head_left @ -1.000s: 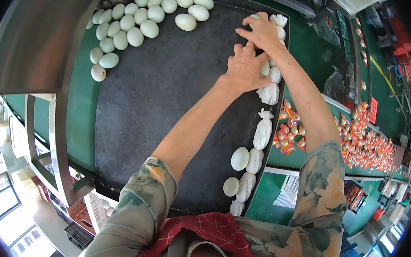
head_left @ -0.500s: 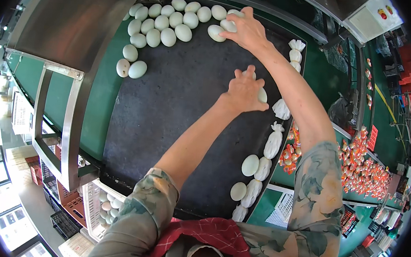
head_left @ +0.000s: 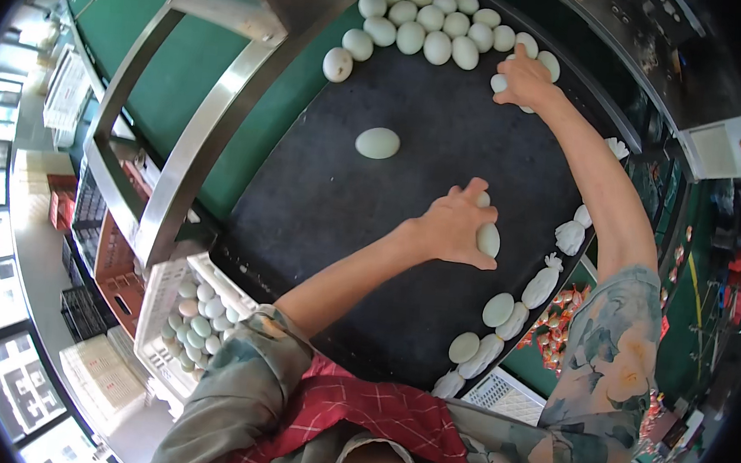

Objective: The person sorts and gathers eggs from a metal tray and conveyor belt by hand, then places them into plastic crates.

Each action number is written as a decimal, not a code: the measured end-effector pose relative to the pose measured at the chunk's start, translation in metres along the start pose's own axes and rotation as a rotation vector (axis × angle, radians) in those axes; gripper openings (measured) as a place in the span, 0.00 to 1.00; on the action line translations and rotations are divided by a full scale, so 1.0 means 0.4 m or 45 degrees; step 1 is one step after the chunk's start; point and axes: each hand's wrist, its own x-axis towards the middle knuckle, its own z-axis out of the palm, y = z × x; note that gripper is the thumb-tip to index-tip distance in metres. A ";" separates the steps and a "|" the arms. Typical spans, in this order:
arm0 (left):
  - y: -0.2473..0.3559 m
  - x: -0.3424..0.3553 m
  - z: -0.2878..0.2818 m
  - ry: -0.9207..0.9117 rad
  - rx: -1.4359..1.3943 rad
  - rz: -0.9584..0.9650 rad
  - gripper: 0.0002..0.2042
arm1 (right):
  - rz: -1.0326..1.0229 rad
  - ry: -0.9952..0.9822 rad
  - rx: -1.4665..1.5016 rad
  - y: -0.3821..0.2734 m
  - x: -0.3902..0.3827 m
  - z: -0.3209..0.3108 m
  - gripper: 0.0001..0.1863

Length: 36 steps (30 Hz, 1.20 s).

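My left hand [head_left: 458, 230] is curled over two pale eggs above the middle right of the dark tray [head_left: 303, 200]; one egg [head_left: 489, 240] shows between thumb and fingers. At the tray's far right, my right hand [head_left: 529, 79] reaches down with its fingers bent around eggs, one of them a pale egg [head_left: 499, 83] by the thumb; the palm hides part of that group. Several pale eggs [head_left: 410, 38] crowd along the far edge. A single egg [head_left: 377, 142] lies apart on the tray. At the far left sits an egg with a dark spot [head_left: 337, 64].
White wrapped bundles [head_left: 541, 287] line the tray's right edge, with two bare eggs [head_left: 497, 309] beside them. A steel frame [head_left: 194, 148] stands at the left. Below it is a white crate [head_left: 155, 319] holding many eggs. Red-orange packets [head_left: 556, 324] lie beyond the right edge.
The view has swung, so the tray appears shifted right. One egg from the left group now lies alone nearer me. Both hands remain over eggs.
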 end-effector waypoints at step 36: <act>-1.010 -1.829 -0.121 -0.255 0.319 -1.300 0.35 | -0.757 -0.177 0.433 -2.095 0.322 -0.023 0.37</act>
